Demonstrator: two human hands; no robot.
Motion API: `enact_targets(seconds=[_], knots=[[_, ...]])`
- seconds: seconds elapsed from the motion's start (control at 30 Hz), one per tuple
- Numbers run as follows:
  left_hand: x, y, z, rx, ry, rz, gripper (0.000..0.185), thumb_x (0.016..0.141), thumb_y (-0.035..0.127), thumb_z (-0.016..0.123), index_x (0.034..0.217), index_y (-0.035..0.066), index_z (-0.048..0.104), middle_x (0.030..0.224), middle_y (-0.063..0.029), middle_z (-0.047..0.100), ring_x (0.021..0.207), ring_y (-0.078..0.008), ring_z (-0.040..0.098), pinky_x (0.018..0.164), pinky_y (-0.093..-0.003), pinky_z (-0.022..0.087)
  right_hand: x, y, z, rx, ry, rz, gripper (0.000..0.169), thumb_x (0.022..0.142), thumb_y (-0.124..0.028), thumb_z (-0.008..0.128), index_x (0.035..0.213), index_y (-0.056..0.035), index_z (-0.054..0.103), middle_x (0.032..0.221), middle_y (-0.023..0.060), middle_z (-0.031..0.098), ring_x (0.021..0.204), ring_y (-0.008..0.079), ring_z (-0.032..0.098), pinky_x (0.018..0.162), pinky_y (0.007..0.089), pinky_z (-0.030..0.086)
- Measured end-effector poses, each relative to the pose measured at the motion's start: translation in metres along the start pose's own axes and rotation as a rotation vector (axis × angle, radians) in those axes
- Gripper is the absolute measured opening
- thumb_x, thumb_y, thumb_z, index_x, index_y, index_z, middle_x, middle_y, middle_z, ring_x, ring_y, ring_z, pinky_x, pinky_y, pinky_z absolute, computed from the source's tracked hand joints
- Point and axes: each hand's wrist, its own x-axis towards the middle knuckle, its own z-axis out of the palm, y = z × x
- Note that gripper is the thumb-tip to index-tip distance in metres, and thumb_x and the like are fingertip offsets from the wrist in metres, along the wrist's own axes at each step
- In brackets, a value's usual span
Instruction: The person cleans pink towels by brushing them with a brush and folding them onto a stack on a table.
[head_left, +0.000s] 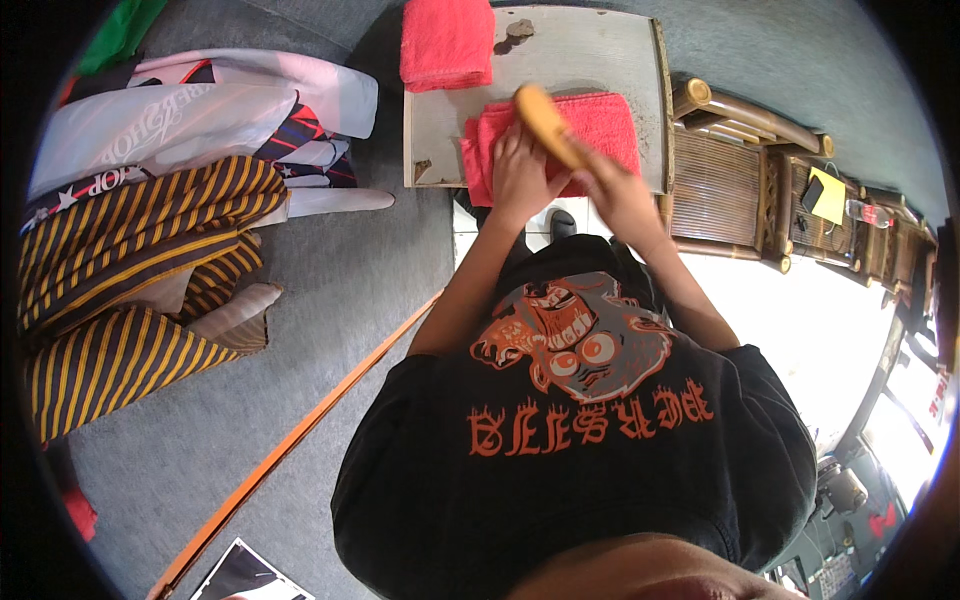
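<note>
A folded red towel lies near the close edge of a small, worn, light-coloured table. My left hand rests flat on the left part of this towel, fingers pointing away from me. In my right hand is a wooden brush, slightly blurred, held slantwise over the towel beside my left fingers. Its bristles are hidden beneath the wooden back, so I cannot tell whether they touch the cloth. A second folded red towel sits at the table's far left corner.
Striped black-and-yellow cloth and printed capes hang along the grey wall at left. Bamboo seating stands right of the table. Further along it are a phone on yellow paper and a plastic bottle.
</note>
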Motion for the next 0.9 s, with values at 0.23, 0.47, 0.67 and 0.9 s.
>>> enact_targets(seconds=[0.23, 0.47, 0.67, 0.9], knots=[[-0.004, 0.001, -0.010, 0.209, -0.039, -0.067, 0.075, 0.085, 0.046, 0.060, 0.148, 0.011, 0.038, 0.157, -0.0160, 0.029, 0.145, -0.0330, 0.025, 0.117, -0.0530, 0.015, -0.012, 0.021, -0.008, -0.248, -0.004, 0.141, 0.054, 0.096, -0.036, 0.055, 0.146, -0.0430, 0.036, 0.083, 0.0155, 0.064, 0.067, 0.0351, 0.066, 0.058, 0.0465, 0.054], [-0.013, -0.012, -0.014, 0.197, 0.033, -0.168, 0.068, 0.089, 0.037, 0.057, 0.148, 0.010, 0.037, 0.157, -0.0131, 0.028, 0.146, -0.0316, 0.024, 0.117, -0.0540, 0.015, -0.006, 0.044, -0.042, -0.332, 0.049, 0.374, 0.052, 0.098, -0.037, 0.052, 0.147, -0.0434, 0.035, 0.079, 0.0165, 0.064, 0.069, 0.0347, 0.067, 0.060, 0.0472, 0.054], [-0.013, -0.012, -0.016, 0.196, 0.058, -0.196, 0.066, 0.089, 0.035, 0.056, 0.148, 0.011, 0.038, 0.157, -0.0150, 0.029, 0.145, -0.0345, 0.025, 0.117, -0.0547, 0.016, 0.003, 0.047, -0.040, -0.333, 0.118, 0.338, 0.049, 0.099, -0.032, 0.052, 0.146, -0.0366, 0.040, 0.086, 0.0210, 0.069, 0.074, 0.0396, 0.068, 0.059, 0.0492, 0.054], [-0.022, -0.033, -0.025, 0.106, 0.161, -0.270, 0.067, 0.087, 0.031, 0.061, 0.148, 0.015, 0.039, 0.152, -0.0232, 0.033, 0.141, -0.0447, 0.028, 0.112, -0.0568, 0.023, 0.008, 0.062, -0.047, -0.328, 0.200, 0.374, 0.050, 0.098, -0.036, 0.053, 0.146, -0.0411, 0.038, 0.072, 0.0190, 0.066, 0.066, 0.0365, 0.068, 0.058, 0.0483, 0.054]])
